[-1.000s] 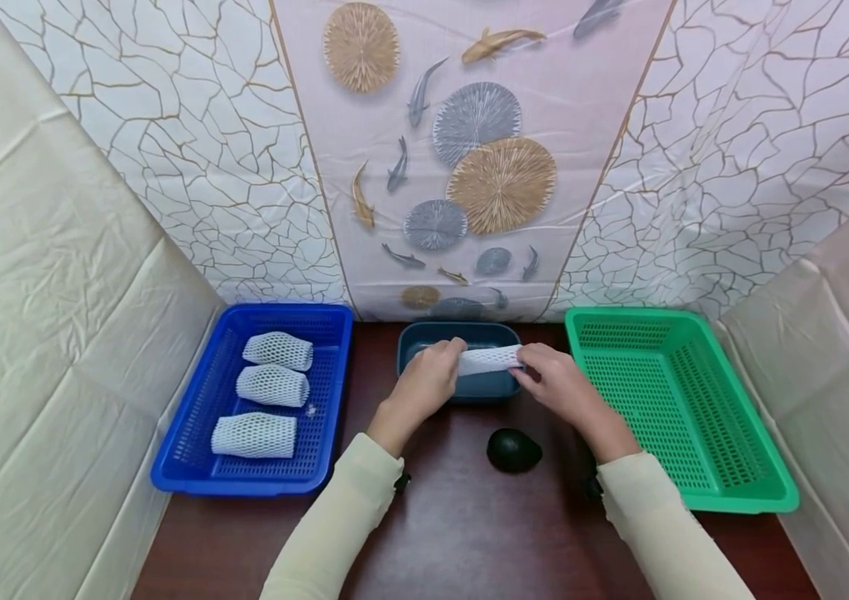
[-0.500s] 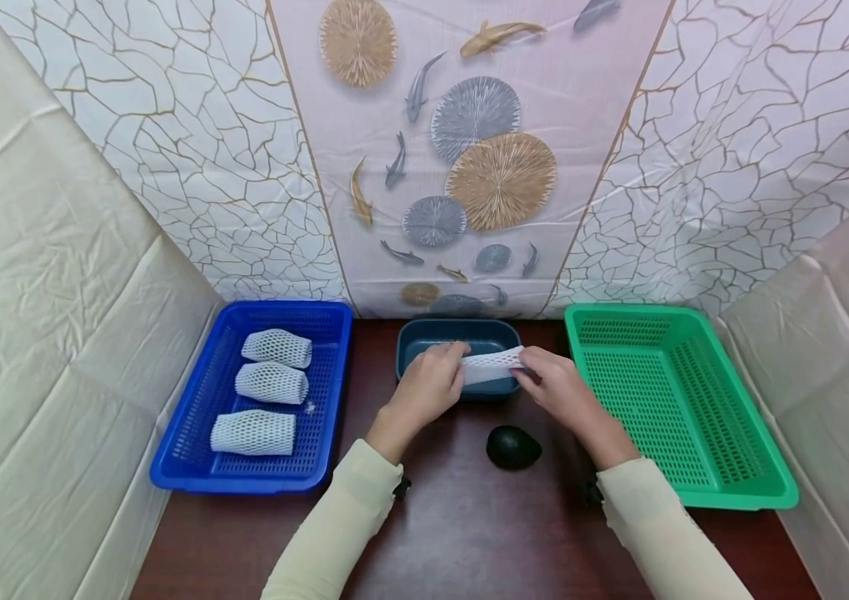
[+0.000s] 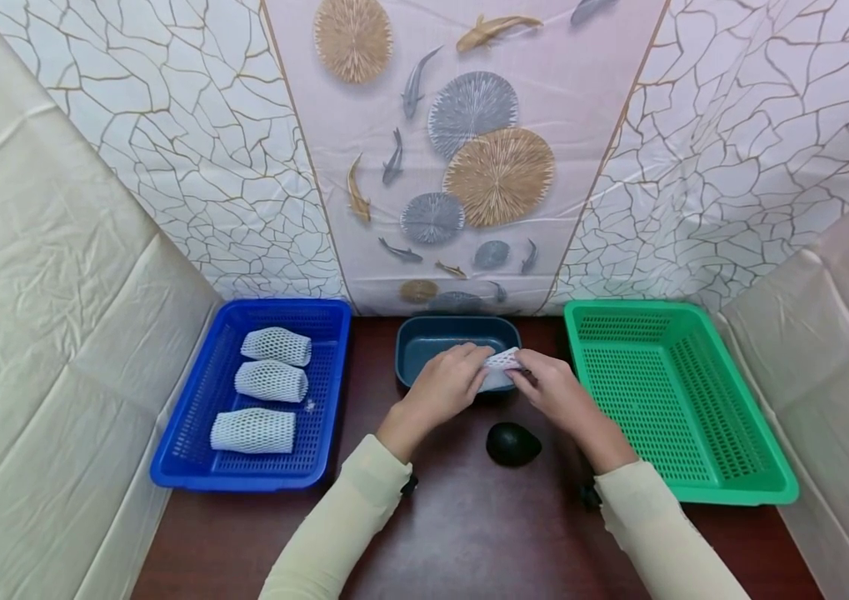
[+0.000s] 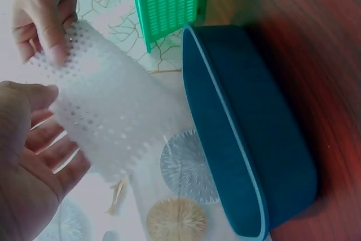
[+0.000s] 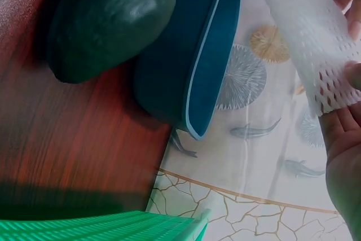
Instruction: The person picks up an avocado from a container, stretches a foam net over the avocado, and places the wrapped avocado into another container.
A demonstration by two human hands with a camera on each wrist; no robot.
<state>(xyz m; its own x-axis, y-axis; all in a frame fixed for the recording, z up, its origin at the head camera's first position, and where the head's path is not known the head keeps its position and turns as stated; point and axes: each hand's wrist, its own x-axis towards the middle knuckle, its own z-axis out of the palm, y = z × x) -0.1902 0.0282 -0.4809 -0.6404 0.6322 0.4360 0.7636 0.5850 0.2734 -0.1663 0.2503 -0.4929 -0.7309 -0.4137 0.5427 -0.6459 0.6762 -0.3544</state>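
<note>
A white foam net sleeve point(image 3: 500, 367) is stretched between both hands, above the front right of the dark teal container point(image 3: 424, 342). My right hand point(image 3: 555, 387) pinches its right end, thumb lying on the mesh in the right wrist view. My left hand point(image 3: 446, 379) has the sleeve's edge between thumb and fingers; in the left wrist view the sleeve point(image 4: 118, 100) hangs flattened past those fingers. A dark green avocado point(image 3: 512, 444) lies on the table below the hands, in front of the container, also large in the right wrist view.
On the left, a blue basket point(image 3: 169, 467) holds three foam-net-covered pieces point(image 3: 253, 431), their contents hidden. A green basket point(image 3: 641, 400) with nothing in it stands on the right. Patterned cloth walls point(image 3: 484, 275) close off the back and sides of the brown table point(image 3: 469, 542).
My left hand has slid right along the sleeve toward my right hand, so less of the sleeve shows between them. The avocado and baskets have stayed in place.
</note>
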